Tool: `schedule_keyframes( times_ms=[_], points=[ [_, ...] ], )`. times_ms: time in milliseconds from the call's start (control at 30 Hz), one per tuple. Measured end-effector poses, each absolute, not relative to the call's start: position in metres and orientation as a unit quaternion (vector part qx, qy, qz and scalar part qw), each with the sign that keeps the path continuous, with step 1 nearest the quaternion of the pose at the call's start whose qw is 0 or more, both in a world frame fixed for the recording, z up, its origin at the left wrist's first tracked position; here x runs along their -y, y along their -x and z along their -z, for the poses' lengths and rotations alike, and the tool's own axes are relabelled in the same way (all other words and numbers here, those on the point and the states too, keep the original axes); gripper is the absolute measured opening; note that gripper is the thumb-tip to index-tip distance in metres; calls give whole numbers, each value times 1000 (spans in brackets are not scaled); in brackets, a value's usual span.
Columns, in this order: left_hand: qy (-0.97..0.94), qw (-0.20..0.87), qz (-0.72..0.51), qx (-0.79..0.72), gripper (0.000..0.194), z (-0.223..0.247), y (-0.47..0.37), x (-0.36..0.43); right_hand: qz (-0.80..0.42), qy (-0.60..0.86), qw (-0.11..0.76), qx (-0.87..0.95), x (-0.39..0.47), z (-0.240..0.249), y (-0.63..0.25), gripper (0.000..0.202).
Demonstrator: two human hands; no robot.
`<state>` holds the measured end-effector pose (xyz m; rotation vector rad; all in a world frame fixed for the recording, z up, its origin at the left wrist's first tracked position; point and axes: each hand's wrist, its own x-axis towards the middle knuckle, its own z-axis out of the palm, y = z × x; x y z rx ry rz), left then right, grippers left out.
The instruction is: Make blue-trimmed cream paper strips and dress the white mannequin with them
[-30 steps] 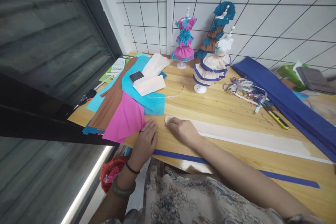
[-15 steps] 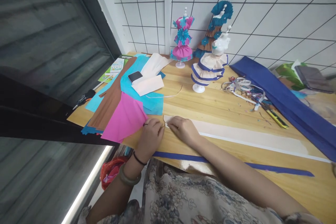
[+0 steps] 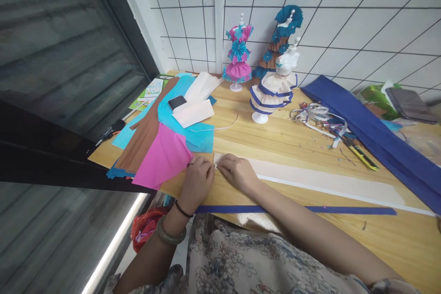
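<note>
A long pale strip with a white band along its near edge lies across the wooden table. At its left end, my left hand has its fingers pinched together, close to the pink paper. My right hand rests on that same end with its fingers closed on the strip. The fingertips of both hands almost meet, and whatever lies between them is too small to make out. A narrow blue strip runs along the table's front edge, passing beneath my right forearm.
Small dress forms in pink, teal and brown, and cream with blue trim stand behind. A phone lies on coloured papers at left. Ribbon scraps, a yellow cutter and wide blue paper are at right.
The narrow blue strip at the front edge has slid left and lies straighter. My right hand has shifted slightly left, and the strip's left end looks flatter.
</note>
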<state>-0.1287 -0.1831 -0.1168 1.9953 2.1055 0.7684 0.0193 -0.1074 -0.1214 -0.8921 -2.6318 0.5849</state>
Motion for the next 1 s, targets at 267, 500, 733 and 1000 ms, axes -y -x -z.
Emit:
schedule_keyframes(
  times_ms=[267,500,733,1000],
  points=[
    [-651,86,-233,-717,16,117,129,178,-192,288,158,925,110,124,-20,26],
    [-646,99,-223,-723,19,115,131,178,-177,295,152,927,110,127,-20,26],
    [-651,105,-197,-726,17,110,128,177,-173,287,149,930,110,129,-21,26],
    [-653,102,-197,-724,20,112,133,176,-175,295,141,929,110,122,-21,24]
  ],
)
